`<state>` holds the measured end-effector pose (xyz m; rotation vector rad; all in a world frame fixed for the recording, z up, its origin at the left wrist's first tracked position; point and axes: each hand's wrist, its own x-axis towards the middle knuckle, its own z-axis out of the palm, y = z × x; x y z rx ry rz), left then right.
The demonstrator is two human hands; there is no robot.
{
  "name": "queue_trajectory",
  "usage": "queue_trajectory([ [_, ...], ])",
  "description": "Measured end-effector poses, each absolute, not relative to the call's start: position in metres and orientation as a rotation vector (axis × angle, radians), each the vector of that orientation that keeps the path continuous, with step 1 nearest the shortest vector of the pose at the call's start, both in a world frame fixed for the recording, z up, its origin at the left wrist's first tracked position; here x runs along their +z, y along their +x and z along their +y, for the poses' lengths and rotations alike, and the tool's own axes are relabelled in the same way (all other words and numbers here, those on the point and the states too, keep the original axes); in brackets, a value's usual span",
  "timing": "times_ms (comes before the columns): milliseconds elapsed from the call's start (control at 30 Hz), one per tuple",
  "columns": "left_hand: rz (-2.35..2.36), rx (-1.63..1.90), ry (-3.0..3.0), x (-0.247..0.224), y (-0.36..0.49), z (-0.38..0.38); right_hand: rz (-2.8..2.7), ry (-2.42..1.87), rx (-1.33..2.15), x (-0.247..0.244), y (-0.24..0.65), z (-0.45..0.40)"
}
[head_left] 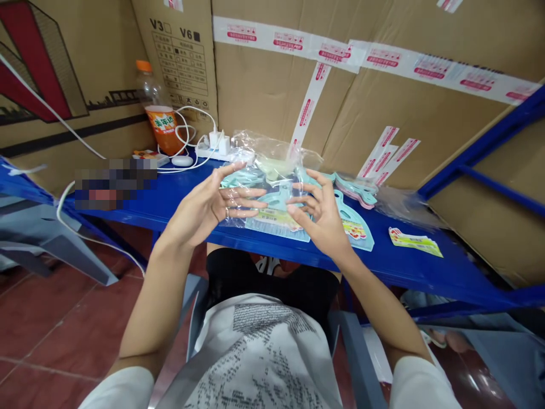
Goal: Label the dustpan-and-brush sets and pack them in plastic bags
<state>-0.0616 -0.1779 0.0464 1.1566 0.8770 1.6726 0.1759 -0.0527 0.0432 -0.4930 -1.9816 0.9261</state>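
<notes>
A small light-blue hand brush (279, 225) with pale bristles and a yellow label lies at the table's front edge, between my hands. Clear plastic wrap, seemingly a bag (238, 207), spreads around and behind the brush. My left hand (213, 199) is open on the left, its long fingers stretched across the plastic. On the other side, my right hand (319, 213) is open too, fingers apart and slightly bent near the brush's handle end. Whether either hand grips the film cannot be made out. Partly behind my right hand is a light-blue dustpan (361, 233) with a colourful label.
More blue and pink dustpan-like pieces (355, 190) lie behind. Loose yellow labels (415, 241) and clear bags (400, 204) are at the right. An orange drink bottle (160, 122) and a power strip (215, 149) with white cables stand back left. Cardboard (264, 96) walls the rear.
</notes>
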Motion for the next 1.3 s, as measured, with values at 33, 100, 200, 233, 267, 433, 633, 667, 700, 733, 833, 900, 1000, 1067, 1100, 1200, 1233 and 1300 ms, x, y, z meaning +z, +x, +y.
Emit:
queue_trajectory([
  [33,0.863,1.662,1.171,0.046,-0.061,-0.178,-1.963,-0.491,1.000,0.043,0.175,-0.050],
  [100,0.854,1.638,1.204,0.046,-0.060,-0.179,-1.931,-0.459,1.098,0.043,0.174,-0.047],
  [200,0.893,1.623,1.252,0.045,-0.060,-0.181,-1.911,-0.403,1.118,0.046,0.178,-0.045],
  [233,0.912,1.635,1.262,0.045,-0.060,-0.181,-1.908,-0.389,1.103,0.047,0.180,-0.044],
  [267,0.927,1.657,1.268,0.046,-0.060,-0.182,-1.905,-0.375,1.084,0.047,0.182,-0.044],
  [433,0.977,1.743,1.277,0.050,-0.058,-0.185,-1.952,-0.272,1.015,0.043,0.188,-0.045],
  [633,1.132,1.948,1.332,0.048,-0.063,-0.183,-1.959,-0.194,0.970,0.041,0.188,-0.048],
  [667,1.161,2.016,1.345,0.047,-0.065,-0.183,-1.948,-0.185,0.961,0.041,0.188,-0.048],
  [700,1.188,2.067,1.363,0.046,-0.068,-0.183,-1.938,-0.179,0.947,0.041,0.188,-0.048],
  [733,1.211,2.090,1.384,0.046,-0.070,-0.184,-1.928,-0.180,0.929,0.041,0.188,-0.047],
  [833,1.200,1.971,1.447,0.048,-0.072,-0.188,-1.927,-0.253,0.849,0.040,0.189,-0.045],
  [900,1.153,1.819,1.451,0.049,-0.070,-0.190,-1.943,-0.329,0.800,0.040,0.189,-0.046],
  [1000,1.176,1.703,1.417,0.049,-0.064,-0.188,-1.969,-0.389,0.767,0.041,0.188,-0.048],
  [1067,1.232,1.705,1.398,0.047,-0.061,-0.186,-1.975,-0.398,0.754,0.042,0.188,-0.049],
  [1100,1.255,1.715,1.397,0.046,-0.060,-0.185,-1.975,-0.401,0.745,0.042,0.187,-0.049],
  [1200,1.288,1.754,1.409,0.046,-0.059,-0.185,-1.954,-0.412,0.730,0.041,0.188,-0.048],
  [1233,1.289,1.770,1.415,0.047,-0.059,-0.186,-1.943,-0.415,0.734,0.040,0.188,-0.048],
  [1300,1.284,1.796,1.428,0.048,-0.059,-0.187,-1.917,-0.404,0.755,0.038,0.188,-0.046],
])
